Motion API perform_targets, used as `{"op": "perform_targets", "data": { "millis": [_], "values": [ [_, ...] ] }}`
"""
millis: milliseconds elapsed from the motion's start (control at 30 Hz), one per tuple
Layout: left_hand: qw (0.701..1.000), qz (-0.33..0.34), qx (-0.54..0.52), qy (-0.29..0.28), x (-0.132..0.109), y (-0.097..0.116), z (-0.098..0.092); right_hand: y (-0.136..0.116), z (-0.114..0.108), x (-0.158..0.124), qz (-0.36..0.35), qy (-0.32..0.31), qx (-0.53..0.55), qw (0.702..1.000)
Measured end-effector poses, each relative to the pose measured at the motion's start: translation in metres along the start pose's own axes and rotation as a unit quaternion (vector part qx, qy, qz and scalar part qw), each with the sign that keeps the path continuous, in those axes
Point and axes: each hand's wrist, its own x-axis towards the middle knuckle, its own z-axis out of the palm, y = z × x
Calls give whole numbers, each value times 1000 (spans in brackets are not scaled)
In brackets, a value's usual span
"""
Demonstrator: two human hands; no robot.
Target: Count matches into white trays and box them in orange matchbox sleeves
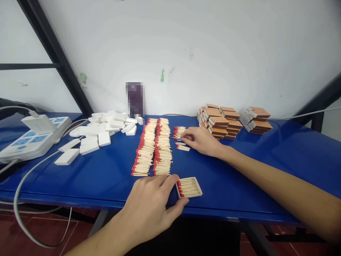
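Matchbox tray [189, 187]: small white cardboard drawer, open side up, lying flat and turned slightly askew.
Tray contents: full of wooden matches lying side by side, all red heads at the tray's left end.
Tray position: close to the front edge of the blue table [106, 177], near its middle.
Tray contact: left hand [149, 208] pinches its left end between forefinger and thumb.
Loose matches [180, 137]: small flat cluster, red heads leftward, a few strays just in front.
Cluster position: toward the table's rear edge, mid-width.
Cluster contact: right hand [204, 141] fingertips gathered on it.

A small hand-packing workbench: long blue table [80, 177] against a bare white wall [213, 53]; rows of red-tipped wooden matches [154, 149]; stacked orange matchbox sleeves [221, 122]; white power strip [29, 140].
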Motion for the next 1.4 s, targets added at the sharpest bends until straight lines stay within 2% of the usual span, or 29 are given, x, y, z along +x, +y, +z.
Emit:
{"op": "perform_targets", "data": {
  "millis": [533,767,933,1167,1400],
  "values": [
    [1000,2,4,3,0,0,1,0,-1,2,-6,-33,16,999],
    [1000,4,2,5,-1,0,0,-12,-11,-6,-5,-76,45,996],
    [1000,4,1,5,0,-1,0,-21,-17,-15,-3,-79,2,997],
    [1000,5,3,10,-1,0,0,-27,-28,-20,-34,-150,-39,987],
    [1000,-1,3,5,1,2,-2,-36,-29,-20,-49,-147,-62,986]
  ]
}}
